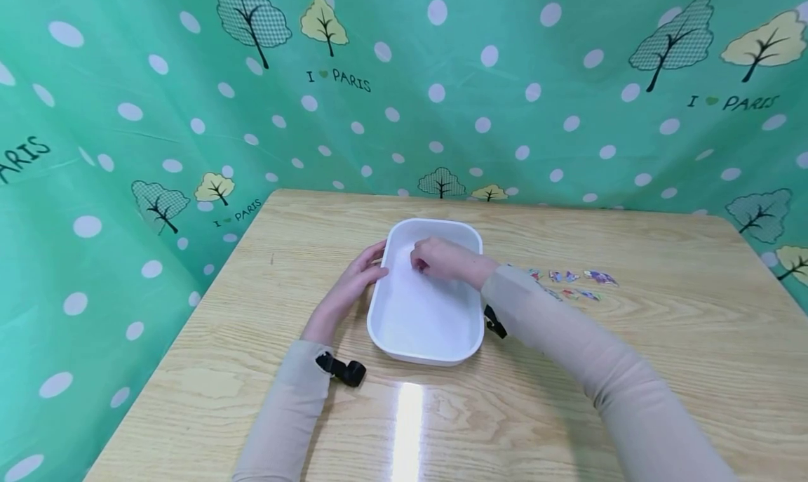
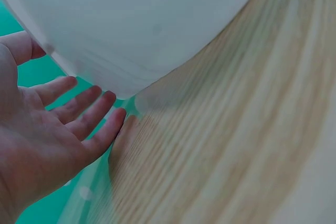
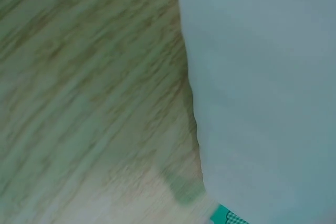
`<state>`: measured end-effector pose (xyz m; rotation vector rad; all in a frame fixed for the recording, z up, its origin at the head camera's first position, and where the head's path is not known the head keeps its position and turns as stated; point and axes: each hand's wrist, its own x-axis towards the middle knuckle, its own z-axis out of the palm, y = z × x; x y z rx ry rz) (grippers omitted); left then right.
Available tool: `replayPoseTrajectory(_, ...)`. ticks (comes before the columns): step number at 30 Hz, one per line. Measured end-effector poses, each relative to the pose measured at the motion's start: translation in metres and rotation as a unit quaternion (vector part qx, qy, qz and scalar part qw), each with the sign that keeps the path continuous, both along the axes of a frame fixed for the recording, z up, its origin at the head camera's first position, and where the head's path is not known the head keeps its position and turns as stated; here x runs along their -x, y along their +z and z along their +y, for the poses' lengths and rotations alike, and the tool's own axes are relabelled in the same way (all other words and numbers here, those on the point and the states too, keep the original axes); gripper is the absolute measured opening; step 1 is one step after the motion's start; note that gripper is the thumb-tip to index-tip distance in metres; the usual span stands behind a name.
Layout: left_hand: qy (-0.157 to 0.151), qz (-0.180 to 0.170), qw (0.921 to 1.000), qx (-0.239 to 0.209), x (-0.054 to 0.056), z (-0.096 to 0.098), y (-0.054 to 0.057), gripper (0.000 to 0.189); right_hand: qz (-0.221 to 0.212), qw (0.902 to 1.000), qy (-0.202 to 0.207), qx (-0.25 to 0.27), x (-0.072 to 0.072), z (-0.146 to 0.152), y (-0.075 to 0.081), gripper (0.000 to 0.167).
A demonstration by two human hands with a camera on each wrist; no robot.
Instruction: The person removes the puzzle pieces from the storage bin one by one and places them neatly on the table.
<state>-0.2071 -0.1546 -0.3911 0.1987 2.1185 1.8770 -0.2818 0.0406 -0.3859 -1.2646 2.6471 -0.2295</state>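
A white rectangular tray (image 1: 426, 320) with rounded corners sits on the wooden table, its long side running away from me. My left hand (image 1: 353, 280) is at the tray's left side with fingers spread, the thumb at the rim. In the left wrist view, the left hand (image 2: 58, 129) has its loosely bent fingers beside the tray wall (image 2: 131, 30). My right hand (image 1: 442, 257) reaches over the right rim into the far part of the tray, fingers curled downward. A small dark reddish spot shows under its fingertips; whether it holds anything is hidden.
Several small colourful cut-out pieces (image 1: 571, 276) lie on the table (image 1: 663, 342) right of the tray, some partly behind my right sleeve. A green curtain (image 1: 435, 131) printed with trees and dots hangs behind the table and on the left. Black straps circle both wrists.
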Motion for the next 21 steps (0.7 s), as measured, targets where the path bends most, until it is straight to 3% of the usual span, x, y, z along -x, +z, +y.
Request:
replayPoseTrajectory(5, -0.003, 0.004, 1.0, 0.001, -0.0001, 0.0006, 0.0005, 0.056, 0.003, 0.9998, -0.014, -0.015, -0.0009, 0.0014, 0.0034, 0.008)
replayPoseTrajectory(14, -0.002, 0.006, 1.0, 0.005, -0.0001, 0.0009, 0.0004, 0.056, -0.028, 0.9971, -0.045, -0.054, -0.0017, 0.0032, 0.005, 0.008)
replayPoseTrajectory(21, 0.003, 0.0, 1.0, 0.003, 0.0001, 0.0012, -0.0006, 0.056, -0.034, 0.9971, -0.059, -0.035, -0.0036, 0.0098, 0.0076, 0.012)
